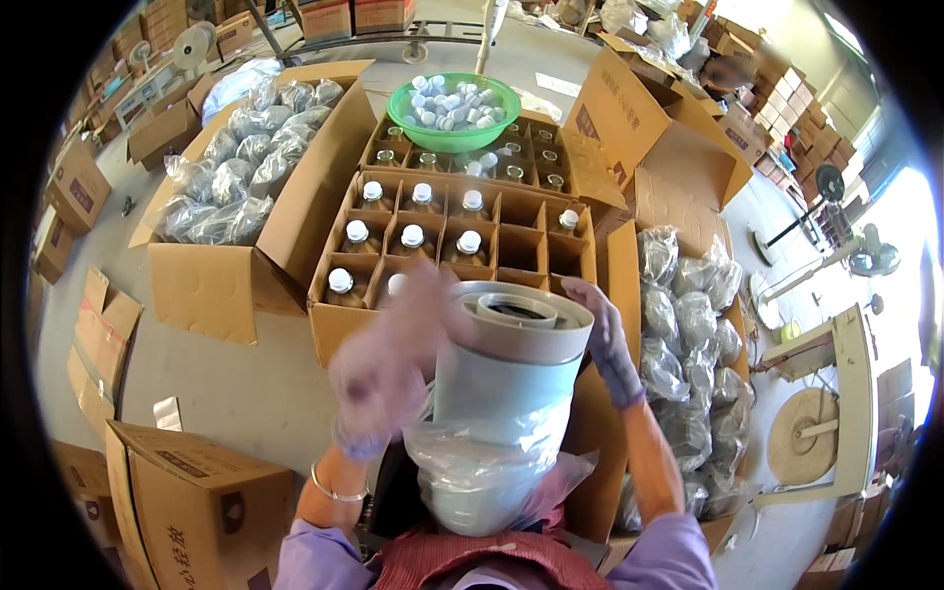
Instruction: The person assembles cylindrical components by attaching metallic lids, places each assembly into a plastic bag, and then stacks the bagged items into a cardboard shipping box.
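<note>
In front of my body stands a pale blue cylindrical vessel (511,393) with a grey collar and a round recessed opening on top. Clear plastic film (492,452) wraps its lower part. My left hand (398,344), in a thin purple glove, is smeared by motion beside the collar's left side; its fingers cannot be made out. My right hand (608,339), also gloved, is at the right of the collar with fingers extended and slightly bent; whether it touches is unclear. Just beyond is a divided carton (329,324) of bottles with white caps (413,236); several compartments hold no bottle.
A green basin (452,140) of white caps rests on a farther carton of uncapped bottles. Open cartons of plastic-wrapped items stand left (202,275) and right (733,324). A closed carton (206,492) sits at the lower left. Pedestal fans (870,254) stand at right.
</note>
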